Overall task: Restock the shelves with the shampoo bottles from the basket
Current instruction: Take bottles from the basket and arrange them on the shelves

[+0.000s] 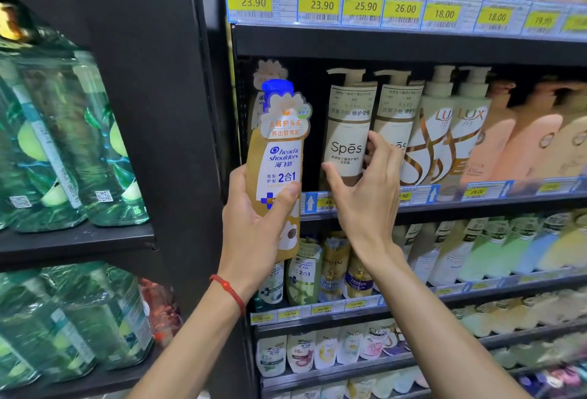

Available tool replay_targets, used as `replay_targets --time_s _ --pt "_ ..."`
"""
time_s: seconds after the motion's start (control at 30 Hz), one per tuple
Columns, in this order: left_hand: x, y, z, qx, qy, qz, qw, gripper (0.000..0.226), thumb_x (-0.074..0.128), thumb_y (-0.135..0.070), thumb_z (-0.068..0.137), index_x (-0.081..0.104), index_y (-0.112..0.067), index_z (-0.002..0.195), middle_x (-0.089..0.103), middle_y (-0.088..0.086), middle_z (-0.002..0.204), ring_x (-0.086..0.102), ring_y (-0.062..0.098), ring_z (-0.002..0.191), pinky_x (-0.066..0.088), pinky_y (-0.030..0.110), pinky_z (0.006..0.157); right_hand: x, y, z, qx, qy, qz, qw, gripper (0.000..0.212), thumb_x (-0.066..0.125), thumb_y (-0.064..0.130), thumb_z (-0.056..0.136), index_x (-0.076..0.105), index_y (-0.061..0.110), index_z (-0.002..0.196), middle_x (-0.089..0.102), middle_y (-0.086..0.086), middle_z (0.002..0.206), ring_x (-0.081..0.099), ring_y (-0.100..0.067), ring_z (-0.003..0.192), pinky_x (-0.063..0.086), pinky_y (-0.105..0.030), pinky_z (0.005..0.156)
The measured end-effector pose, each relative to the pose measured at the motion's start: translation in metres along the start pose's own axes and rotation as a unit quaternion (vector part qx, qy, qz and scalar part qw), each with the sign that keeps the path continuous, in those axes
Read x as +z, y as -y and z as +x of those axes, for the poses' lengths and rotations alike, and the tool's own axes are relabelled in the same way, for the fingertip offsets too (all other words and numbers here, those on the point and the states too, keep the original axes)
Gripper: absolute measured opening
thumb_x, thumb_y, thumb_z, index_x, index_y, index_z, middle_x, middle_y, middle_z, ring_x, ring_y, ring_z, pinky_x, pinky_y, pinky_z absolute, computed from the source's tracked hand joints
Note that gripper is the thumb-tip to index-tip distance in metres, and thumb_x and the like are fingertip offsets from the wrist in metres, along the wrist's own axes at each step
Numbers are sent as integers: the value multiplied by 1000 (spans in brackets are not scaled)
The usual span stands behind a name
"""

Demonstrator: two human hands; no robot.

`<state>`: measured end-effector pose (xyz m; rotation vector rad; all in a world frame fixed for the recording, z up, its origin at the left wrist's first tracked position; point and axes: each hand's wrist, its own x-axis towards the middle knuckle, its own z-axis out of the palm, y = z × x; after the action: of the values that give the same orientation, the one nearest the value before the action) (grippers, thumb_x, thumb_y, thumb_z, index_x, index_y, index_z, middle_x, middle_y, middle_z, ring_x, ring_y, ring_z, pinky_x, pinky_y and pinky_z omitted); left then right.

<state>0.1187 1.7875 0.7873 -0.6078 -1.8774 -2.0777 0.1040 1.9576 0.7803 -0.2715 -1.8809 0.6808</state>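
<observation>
My left hand (254, 227) grips a golden Head & Shoulders shampoo bottle (279, 157) with a blue cap, held upright in front of the left end of the middle shelf (444, 205). Behind it a similar bottle stands at the back of a dark gap. My right hand (362, 182) holds the nearest cream Spes pump bottle (346, 131) on that shelf, thumb at its lower left, fingers curled round its right side. A second Spes bottle (397, 112) stands right beside it. The basket is out of sight.
Lux bottles (444, 131) and peach bottles fill the shelf to the right. Rows of shampoo bottles and refill pouches (317, 354) sit below, price tags (320, 4) line the shelf above. A black upright (197, 112) separates shelves of green shrink-wrapped bottle packs (63, 144) on the left.
</observation>
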Motion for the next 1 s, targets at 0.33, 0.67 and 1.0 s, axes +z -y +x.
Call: replay_targets --time_s 0.33,0.67,1.0 --pt "-1 -3 -1 1 4 -14 1000 43 70 -37 88 50 -26 124 72 -16 109 71 6 101 60 26 81 -20 -20 -15 -35 47 37 998 52 70 26 97 51 13 143 54 -2 135 48 -18 128 43 -30 106" --pt "16 -19 16 98 16 53 994 43 74 -44 87 51 -51 123 49 4 135 58 21 125 56 52 97 -48 -73 -13 -192 159 -62 967 52 81 45 85 66 17 126 60 2 119 54 -20 110 46 -35 96" --pt "32 -22 37 141 -26 91 985 60 87 -31 81 58 -17 132 63 9 127 66 22 115 58 45 93 -47 -89 -5 -199 163 -27 966 57 87 43 76 70 19 125 64 6 113 50 -20 112 42 -25 92"
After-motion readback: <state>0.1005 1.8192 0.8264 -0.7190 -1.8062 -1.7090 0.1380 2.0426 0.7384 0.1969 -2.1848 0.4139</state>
